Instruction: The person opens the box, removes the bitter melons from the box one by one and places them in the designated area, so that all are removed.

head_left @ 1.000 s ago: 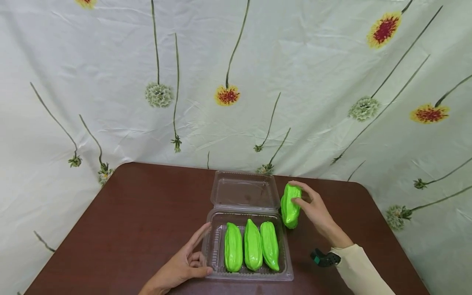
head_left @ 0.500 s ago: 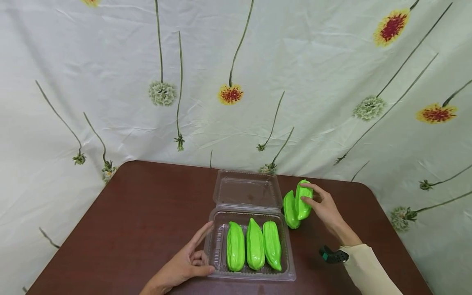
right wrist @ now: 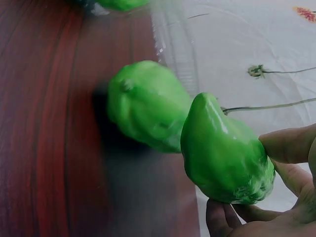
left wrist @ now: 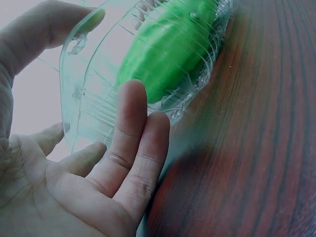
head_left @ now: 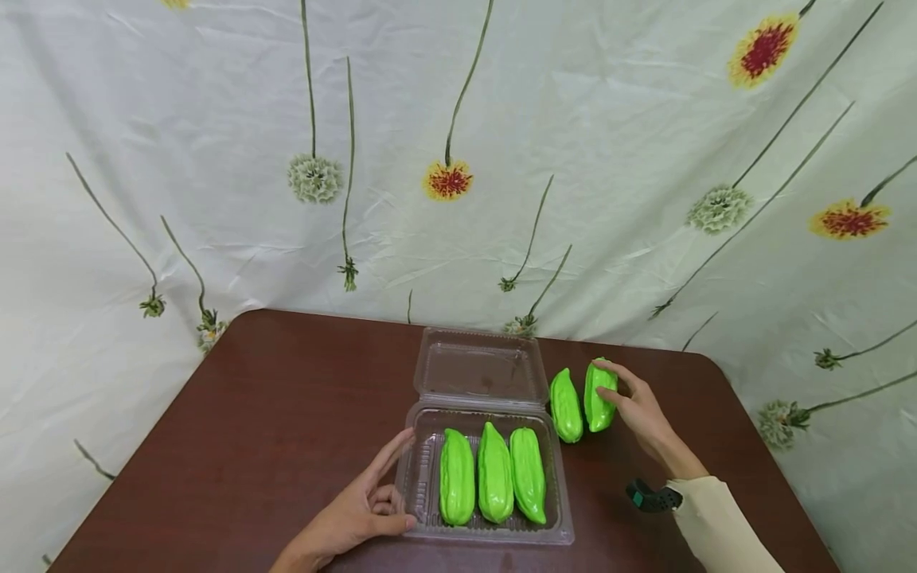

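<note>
My right hand (head_left: 640,408) pinches a bright green, ridged, glossy gourd-shaped vegetable (right wrist: 219,155) between thumb and fingers, right of the clear plastic box (head_left: 494,535). A second green gourd (head_left: 566,407) lies on the table between that hand and the box. Inside the box, three more lie side by side: left gourd (head_left: 456,477), middle gourd (head_left: 494,473) and right gourd (head_left: 528,476). Along the box's left side rests my left hand (head_left: 351,509), thumb at the near corner and index finger stretched toward the far one. In the left wrist view, straight fingers (left wrist: 131,113) meet the clear wall.
The box's hinged lid (head_left: 481,366) lies folded back toward the far table edge. Everything sits on a dark red-brown wooden table (head_left: 286,422). Behind it hangs a pale cloth (head_left: 387,103) printed with flowers. A dark band (head_left: 653,496) circles the right wrist.
My right hand has lifted one gourd off the pair beside the box, carried it right, then lowered it somewhat. A gap now separates the two. The left hand has stayed at the box.
</note>
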### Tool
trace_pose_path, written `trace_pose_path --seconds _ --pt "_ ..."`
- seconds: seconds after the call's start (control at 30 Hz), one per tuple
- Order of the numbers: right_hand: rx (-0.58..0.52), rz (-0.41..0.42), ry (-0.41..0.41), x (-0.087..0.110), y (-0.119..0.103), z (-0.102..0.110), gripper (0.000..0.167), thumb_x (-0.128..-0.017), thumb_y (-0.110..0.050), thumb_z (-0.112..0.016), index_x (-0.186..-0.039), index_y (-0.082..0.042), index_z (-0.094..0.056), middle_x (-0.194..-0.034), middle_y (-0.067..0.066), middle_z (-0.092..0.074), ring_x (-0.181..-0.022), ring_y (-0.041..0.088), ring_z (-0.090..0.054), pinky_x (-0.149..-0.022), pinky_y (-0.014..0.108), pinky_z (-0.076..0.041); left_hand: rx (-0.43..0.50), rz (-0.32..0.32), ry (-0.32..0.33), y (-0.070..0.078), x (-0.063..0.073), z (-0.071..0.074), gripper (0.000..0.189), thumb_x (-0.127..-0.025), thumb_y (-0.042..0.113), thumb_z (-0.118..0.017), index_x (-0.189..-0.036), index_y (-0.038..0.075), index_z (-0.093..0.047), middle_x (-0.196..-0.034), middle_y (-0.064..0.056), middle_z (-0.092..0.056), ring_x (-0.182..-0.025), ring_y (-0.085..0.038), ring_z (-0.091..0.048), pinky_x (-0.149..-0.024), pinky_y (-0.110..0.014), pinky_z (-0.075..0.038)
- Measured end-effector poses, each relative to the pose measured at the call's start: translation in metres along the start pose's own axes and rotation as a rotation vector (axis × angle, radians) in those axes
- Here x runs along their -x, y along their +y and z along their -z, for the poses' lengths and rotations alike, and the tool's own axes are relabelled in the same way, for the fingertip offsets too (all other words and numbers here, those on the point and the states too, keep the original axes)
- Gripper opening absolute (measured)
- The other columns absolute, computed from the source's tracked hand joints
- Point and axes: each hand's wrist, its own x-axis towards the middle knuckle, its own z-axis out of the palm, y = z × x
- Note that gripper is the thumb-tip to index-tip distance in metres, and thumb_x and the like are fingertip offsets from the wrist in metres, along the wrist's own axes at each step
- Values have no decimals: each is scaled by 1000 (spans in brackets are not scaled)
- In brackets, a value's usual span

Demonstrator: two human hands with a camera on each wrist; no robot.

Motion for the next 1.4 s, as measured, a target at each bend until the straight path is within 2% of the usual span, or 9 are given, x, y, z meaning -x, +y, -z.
trace_pose_path --seconds 0.1,0.3,0.57,0.87,1.13,1.4 --pt "6 -13 -4 0 3 1 51 -105 -15 -51 -154 -10 -38 -164 20 -20 -144 41 -30 -106 58 -37 -8 -1 5 1 0 0 108 -87 -4 -72 -163 21 0 -166 -21 10 -81 -4 -60 -75 -18 -51" --pt "16 -44 1 -3 11 -1 51 -105 -14 -52 -154 -12 -39 -161 20 -28 -135 37 -41 -101 50 -41 -9 -11 -1 1 0 0 108 -87 -5 -72 -163 19 0 -166 -21 9 -80 -4 -59 -74 -18 -51" --pt "-3 -67 -33 -4 19 -3 50 -105 -11 -50 -154 -10 -38 -164 21 -22 -143 43 -32 -110 62 -35 -5 -16 -7 0 -2 1 108 -87 -5 -72 -163 18 1 -166 -23 11 -79 -3 -59 -72 -17 -50" --pt "-4 -93 -43 -5 25 -5 50 -104 -11 -51 -153 -10 -39 -164 20 -22 -142 42 -32 -110 62 -33 -6 -4 -6 0 -1 1 107 -87 -5 -71 -163 21 0 -166 -22 11 -79 -4 -60 -73 -17 -51" --pt "3 -116 -50 -7 30 -6 50 -106 -12 -47 -154 -10 -37 -164 20 -22 -151 43 -15 -115 65 -25 -8 -5 -7 0 0 1 107 -87 -4 -72 -163 20 1 -165 -23 12 -79 -4 -60 -73 -17 -51" --pt "-4 -117 -76 -8 28 -8 48 -107 -12 -42 -155 -10 -36 -165 19 -21 -152 42 -11 -117 64 -20 1 -12 -12 1 0 1 107 -88 -5 -70 -162 19 2 -165 -24 12 -80 -4 -60 -73 -18 -52"
